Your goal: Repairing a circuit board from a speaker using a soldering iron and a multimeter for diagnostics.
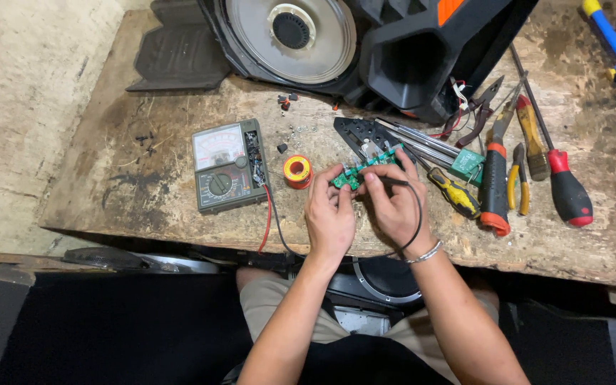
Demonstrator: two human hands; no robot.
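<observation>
Bare forearms reach over a scarred wooden bench, where the left hand and right hand pinch a narrow green circuit board between closed fingers; the right also grips a black probe lead, beside a grey analogue multimeter

This is a repair workshop, most likely for electronics. A worn, stained wooden bench carries an analogue multimeter, a spool of solder, screwdrivers, pliers and loose screws, with an opened black speaker cabinet lying at its far edge. The dim floor below the bench is hard to make out.
</observation>
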